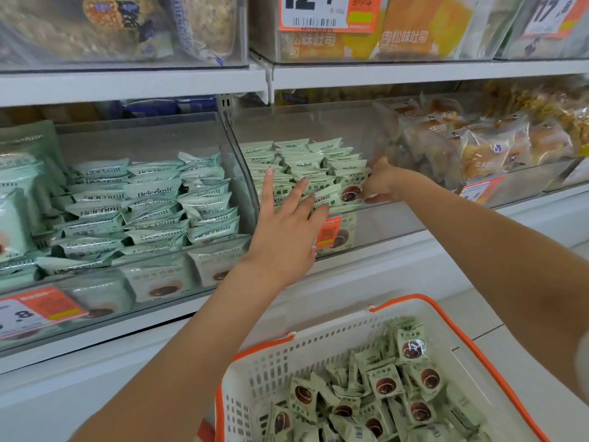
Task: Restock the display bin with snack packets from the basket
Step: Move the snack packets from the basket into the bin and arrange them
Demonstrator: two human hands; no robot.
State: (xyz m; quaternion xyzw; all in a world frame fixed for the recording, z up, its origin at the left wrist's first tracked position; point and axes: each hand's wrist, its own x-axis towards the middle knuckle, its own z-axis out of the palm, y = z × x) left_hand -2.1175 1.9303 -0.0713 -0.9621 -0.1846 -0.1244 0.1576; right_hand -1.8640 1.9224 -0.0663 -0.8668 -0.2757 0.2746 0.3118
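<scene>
Squaring the rows in the display bin (366, 122) at frame centre: left hand (283, 231) flat, fingers (267, 186) straight, pressing snack packets (299, 167); right hand (382, 183) pinching the front-right packet (347, 191). Best kept upright, tight. More waiting in basket (318, 342), lower right.

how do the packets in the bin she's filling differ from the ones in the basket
The packets in the display bin stand on edge in neat overlapping rows, mostly top seams showing; the packets in the basket lie loose and jumbled, many face up with the brown picture visible. Both hands touch the bin packets: the left hand rests flat on them and the right hand holds the front one; nothing touches the basket ones. Both are the same pale green wrapper.
</scene>
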